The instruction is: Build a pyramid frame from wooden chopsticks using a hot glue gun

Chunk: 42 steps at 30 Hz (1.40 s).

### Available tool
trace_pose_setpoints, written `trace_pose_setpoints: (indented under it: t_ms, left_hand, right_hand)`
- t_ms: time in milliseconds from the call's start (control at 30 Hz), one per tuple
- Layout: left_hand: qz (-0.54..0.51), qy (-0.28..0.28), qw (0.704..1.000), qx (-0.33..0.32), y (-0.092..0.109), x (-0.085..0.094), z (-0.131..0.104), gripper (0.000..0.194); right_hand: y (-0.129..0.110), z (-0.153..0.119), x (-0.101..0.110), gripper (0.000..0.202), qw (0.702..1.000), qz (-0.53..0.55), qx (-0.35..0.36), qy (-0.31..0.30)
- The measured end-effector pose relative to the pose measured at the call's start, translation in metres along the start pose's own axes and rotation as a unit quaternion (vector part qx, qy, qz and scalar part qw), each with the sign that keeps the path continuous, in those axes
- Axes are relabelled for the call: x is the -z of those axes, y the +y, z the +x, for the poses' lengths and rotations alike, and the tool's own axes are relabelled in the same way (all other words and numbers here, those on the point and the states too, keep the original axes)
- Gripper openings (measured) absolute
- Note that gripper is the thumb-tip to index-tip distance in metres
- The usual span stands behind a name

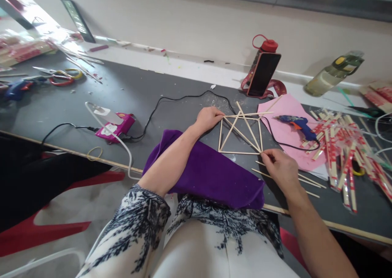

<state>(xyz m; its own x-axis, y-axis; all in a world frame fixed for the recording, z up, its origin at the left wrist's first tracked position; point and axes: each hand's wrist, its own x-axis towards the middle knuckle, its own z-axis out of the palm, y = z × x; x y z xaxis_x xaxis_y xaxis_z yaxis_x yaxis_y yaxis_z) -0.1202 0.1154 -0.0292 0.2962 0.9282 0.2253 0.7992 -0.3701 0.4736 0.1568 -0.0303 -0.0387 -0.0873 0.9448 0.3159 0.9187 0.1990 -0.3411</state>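
Observation:
A frame of thin wooden sticks (pixel 239 152), rectangular with sticks crossing inside it, lies on the dark table. My left hand (pixel 210 119) pinches its far left corner between thumb and fingers. At the near right corner, my right hand (pixel 280 167) has thumb and forefinger closed on the frame. Several loose sticks (pixel 309 182) lie under and beside my right hand. A folded purple cloth (pixel 211 171) rests on the table edge below my left forearm. To the right of the frame, a blue glue gun (pixel 298 125) lies on pink paper (pixel 289 106).
Wrapped chopsticks (pixel 346 147) are heaped at the right. A phone (pixel 263 74) leans on a red-capped bottle (pixel 269 45); a green bottle (pixel 333 73) stands nearby. A magenta power strip (pixel 116 127) with cables sits left. Scissors (pixel 65 77) and another glue gun (pixel 18 90) lie farther left.

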Motion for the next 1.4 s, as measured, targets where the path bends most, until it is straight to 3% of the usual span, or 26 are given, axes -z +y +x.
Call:
trace_pose_setpoints:
  t_ms: [700,1400]
  left_hand:
    - [-0.004,0.021,1.000,-0.022,-0.0052,-0.0052,0.0012,0.027]
    - [-0.041,0.011,0.999,0.013,0.0002,0.0032,-0.0021,0.027]
  right_hand:
    - [0.0035,0.0006,-0.0025,0.032,1.000,-0.001,0.005,-0.001]
    - [-0.0008,-0.0005,-0.0004,0.029,1.000,0.015,0.010,0.014]
